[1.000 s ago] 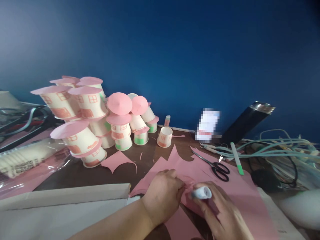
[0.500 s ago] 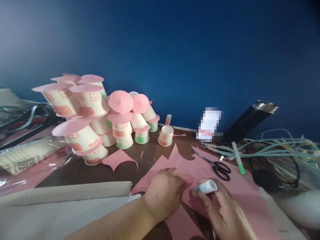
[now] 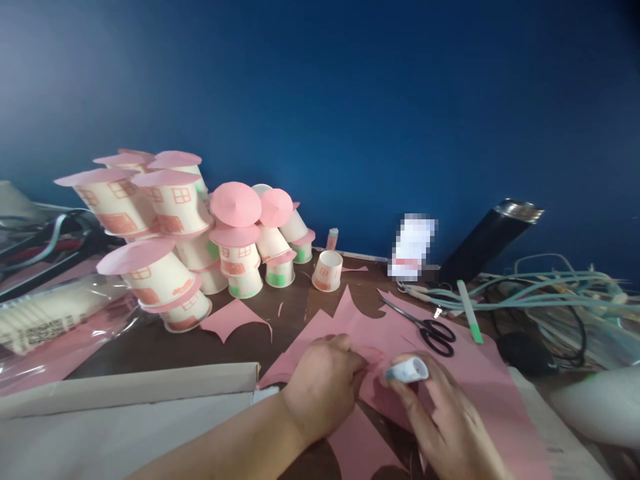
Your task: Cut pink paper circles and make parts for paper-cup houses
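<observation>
My right hand [image 3: 445, 420] is closed around a white glue stick [image 3: 411, 371], tilted with its lower end down at the pink paper. Close on its left, my left hand [image 3: 327, 377] has its fingers curled onto a piece of pink paper [image 3: 377, 383]. Their tips are partly hidden. Under and around both hands lies cut pink paper [image 3: 470, 387] with curved gaps. Black-handled scissors [image 3: 434, 333] rest on it beyond my right hand. A single paper cup [image 3: 327, 271] with a drawn window stands behind my hands.
Paper-cup houses with pink cone roofs [image 3: 173, 203] are stacked at the left. A white box [image 3: 130, 427] sits front left. A green-ended marker [image 3: 470, 312], cables [image 3: 540, 300], a dark bottle [image 3: 487, 243] and a blurred-out phone-like object [image 3: 413, 247] are at the right. A blue wall rises behind.
The whole view has shifted a little, so most things sit slightly farther left. My right hand keeps the glue stick at the paper, and my left hand stays in place on the paper.
</observation>
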`<state>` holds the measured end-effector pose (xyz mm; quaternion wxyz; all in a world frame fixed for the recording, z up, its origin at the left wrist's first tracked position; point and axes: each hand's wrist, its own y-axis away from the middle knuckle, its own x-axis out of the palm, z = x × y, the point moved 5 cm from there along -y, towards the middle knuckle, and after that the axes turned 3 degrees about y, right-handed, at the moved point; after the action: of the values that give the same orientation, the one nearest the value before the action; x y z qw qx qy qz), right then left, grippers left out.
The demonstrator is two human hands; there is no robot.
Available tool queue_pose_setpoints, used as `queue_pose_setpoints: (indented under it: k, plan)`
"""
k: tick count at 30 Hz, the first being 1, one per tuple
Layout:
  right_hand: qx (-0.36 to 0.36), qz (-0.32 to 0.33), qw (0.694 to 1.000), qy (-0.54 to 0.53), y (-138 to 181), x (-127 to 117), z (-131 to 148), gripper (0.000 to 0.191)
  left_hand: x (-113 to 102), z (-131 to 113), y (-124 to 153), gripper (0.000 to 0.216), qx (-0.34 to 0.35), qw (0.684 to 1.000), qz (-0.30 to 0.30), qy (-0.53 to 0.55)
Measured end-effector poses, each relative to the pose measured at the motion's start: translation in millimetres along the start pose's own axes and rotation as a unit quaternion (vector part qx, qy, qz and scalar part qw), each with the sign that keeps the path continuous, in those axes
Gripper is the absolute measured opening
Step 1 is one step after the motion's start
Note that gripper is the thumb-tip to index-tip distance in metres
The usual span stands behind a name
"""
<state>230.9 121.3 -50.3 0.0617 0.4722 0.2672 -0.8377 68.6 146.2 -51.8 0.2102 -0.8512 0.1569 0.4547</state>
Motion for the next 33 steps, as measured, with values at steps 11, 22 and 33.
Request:
queue_pose_setpoints:
  k: [11,22,33]
  plan:
    - [0.008,0.021,0.998,0.055,-2.9,5.2,2.2,0.006,-1.1,0.0,1.1,0.017,0.011,1.0,-0.018,0.017]
    - [-0.037,0.056,0.997,0.034,-4.5,1.2,18.2,0.011,-2.3,-0.6,0.4,0.022,0.001,1.0,-0.002,0.027]
    - [-0.014,0.054,0.998,0.0,5.8,2.0,9.9,0.011,-3.4,-1.3,0.4,0.025,0.006,0.999,-0.003,0.035]
